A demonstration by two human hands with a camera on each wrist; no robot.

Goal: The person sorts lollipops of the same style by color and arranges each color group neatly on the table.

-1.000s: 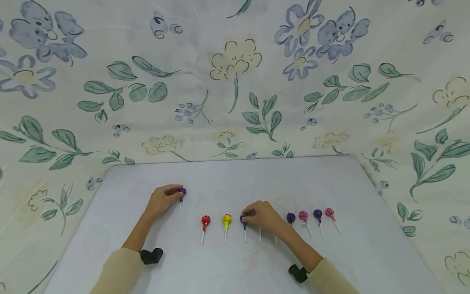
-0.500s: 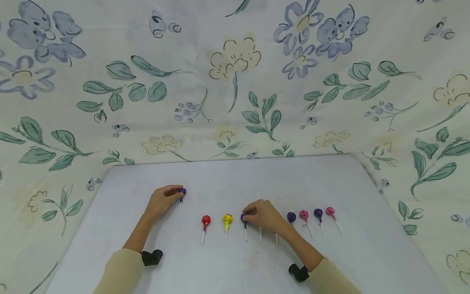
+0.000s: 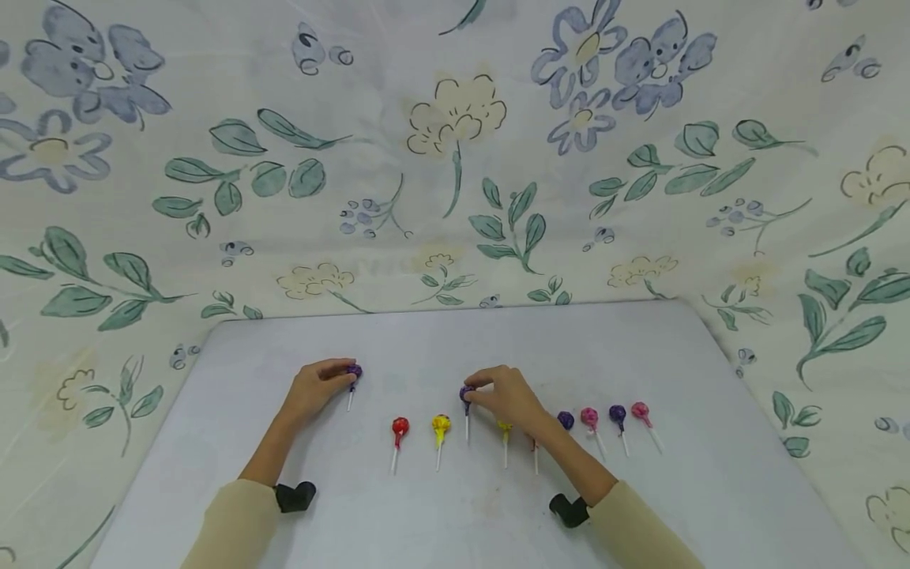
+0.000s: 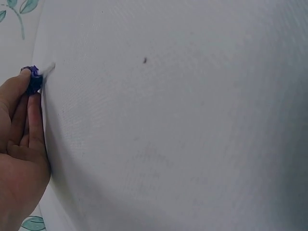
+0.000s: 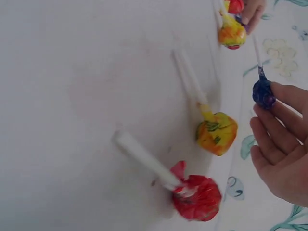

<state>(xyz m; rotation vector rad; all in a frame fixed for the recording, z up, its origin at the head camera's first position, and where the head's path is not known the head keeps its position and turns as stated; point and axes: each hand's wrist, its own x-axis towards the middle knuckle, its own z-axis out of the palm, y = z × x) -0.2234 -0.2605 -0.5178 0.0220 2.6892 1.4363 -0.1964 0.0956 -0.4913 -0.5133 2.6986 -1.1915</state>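
Note:
At the left of the white table, my left hand pinches a purple lollipop by its wrapped head, its white stick pointing toward me. The same purple lollipop shows between thumb and fingers in the left wrist view. My right hand pinches a second purple lollipop near the middle. In the right wrist view this lollipop appears off the table, held by thumb and fingertips. Below and partly behind the right hand lie a yellow lollipop and a red lollipop, mostly hidden in the head view.
A red lollipop and a yellow lollipop lie left of the right hand. Right of it are purple, pink, purple and pink lollipops. A floral cloth hangs behind the white table.
My right hand has moved away from me and slightly left, carrying the purple lollipop out of the row. The yellow lollipop beneath it has come into view. My left hand stays put.

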